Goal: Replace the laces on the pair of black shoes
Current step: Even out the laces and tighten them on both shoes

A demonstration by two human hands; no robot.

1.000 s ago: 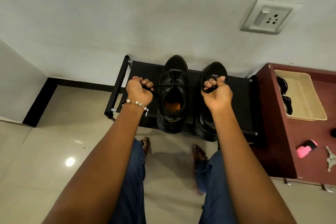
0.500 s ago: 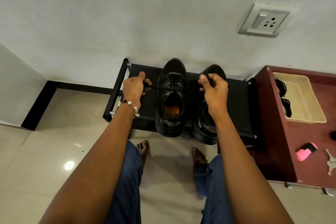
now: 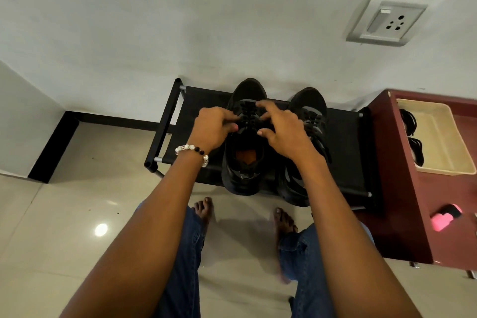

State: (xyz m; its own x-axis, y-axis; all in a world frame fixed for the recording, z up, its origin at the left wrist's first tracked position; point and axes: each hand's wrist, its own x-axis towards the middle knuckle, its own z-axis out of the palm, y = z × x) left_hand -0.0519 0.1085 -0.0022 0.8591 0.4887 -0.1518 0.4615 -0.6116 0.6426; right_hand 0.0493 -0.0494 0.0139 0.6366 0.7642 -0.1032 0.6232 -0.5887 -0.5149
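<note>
On black rack by wall: left shoe, toe away, lacing running lengthwise between left hand and right hand; fingers curled at lace, hold unclear.

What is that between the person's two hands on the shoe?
In the head view, the laced front of the left-hand black shoe, its black lace criss-crossed, lies between the left hand and right hand.

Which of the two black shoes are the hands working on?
The left shoe, the one showing an orange insole. Both hands, left hand and right hand, sit over its lacing; the right shoe lies beside it.
</note>
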